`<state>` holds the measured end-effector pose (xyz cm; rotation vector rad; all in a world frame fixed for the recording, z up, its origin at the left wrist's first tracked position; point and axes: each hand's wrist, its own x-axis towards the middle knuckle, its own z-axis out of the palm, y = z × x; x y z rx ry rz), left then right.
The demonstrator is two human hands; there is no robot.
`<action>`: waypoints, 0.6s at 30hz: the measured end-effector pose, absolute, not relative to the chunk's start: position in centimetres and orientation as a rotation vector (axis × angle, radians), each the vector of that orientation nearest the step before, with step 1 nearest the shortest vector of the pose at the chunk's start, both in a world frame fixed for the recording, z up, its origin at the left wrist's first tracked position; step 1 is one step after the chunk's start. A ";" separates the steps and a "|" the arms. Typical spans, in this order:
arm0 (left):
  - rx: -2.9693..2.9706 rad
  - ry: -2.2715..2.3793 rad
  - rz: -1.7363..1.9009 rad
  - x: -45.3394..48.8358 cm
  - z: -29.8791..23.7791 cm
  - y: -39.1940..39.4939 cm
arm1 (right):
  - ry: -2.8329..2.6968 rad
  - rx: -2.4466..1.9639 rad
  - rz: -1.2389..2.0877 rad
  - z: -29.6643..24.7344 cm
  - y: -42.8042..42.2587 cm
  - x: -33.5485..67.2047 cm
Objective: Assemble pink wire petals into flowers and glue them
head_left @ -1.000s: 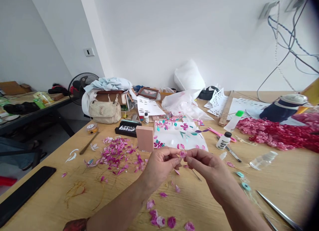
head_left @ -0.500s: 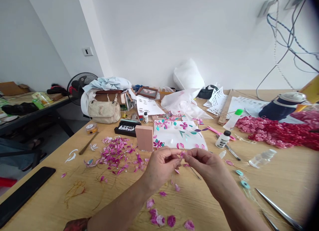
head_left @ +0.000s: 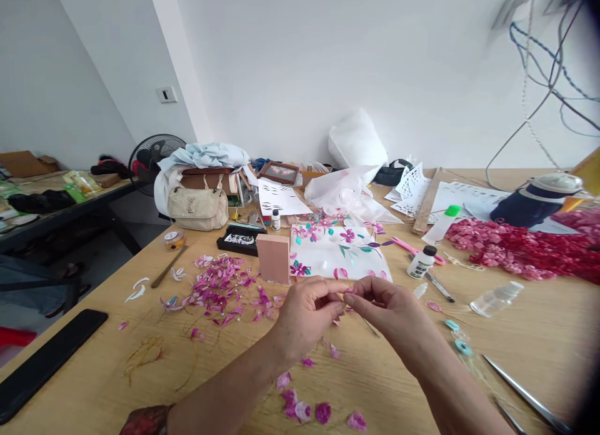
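Note:
My left hand (head_left: 309, 310) and my right hand (head_left: 380, 302) meet over the middle of the table, both with fingertips pinched. Between them is a small pink petal (head_left: 350, 291), mostly covered by the fingers. Just beyond lies a white sheet with pink flowers and green leaves (head_left: 356, 263). To the left of my hands spreads a heap of magenta petals (head_left: 220, 288). Several loose crumpled petals (head_left: 323, 412) lie nearer to me, below the hands. A thin metal tool (head_left: 371, 327) shows partly beneath my right hand.
A pink block (head_left: 274, 260) stands upright behind my left hand. On the right are a black-capped bottle (head_left: 422, 262), a clear bottle (head_left: 497, 299), pink scissors (head_left: 403, 244), tweezers (head_left: 520, 385) and thread bobbins (head_left: 462, 347). A black phone-like slab (head_left: 51, 366) lies far left.
The pinched petal has turned and is more hidden by my fingers. Both hands stay almost in place; the whole view has shifted slightly.

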<state>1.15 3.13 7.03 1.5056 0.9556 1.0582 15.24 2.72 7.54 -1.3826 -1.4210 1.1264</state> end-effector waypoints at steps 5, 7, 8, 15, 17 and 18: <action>1.487 0.954 1.062 1.1 6.7 3.2 | -1.377 -1.347 1.174 8.2 2.6 15.1; 1.469 0.948 1.053 1.2 6.6 3.3 | -1.373 -1.335 1.171 8.0 2.5 15.2; 1.445 0.944 1.048 1.2 6.5 3.3 | -1.369 -1.332 1.166 7.9 2.5 15.2; 1.197 0.920 0.997 1.2 6.8 3.5 | -1.373 -1.292 1.101 6.8 2.6 15.1; 1.155 0.891 0.983 1.2 6.8 3.5 | -1.376 -1.302 1.069 6.7 2.6 15.1; 1.134 0.879 0.983 1.2 6.8 3.5 | -1.374 -1.299 1.062 6.6 2.7 15.2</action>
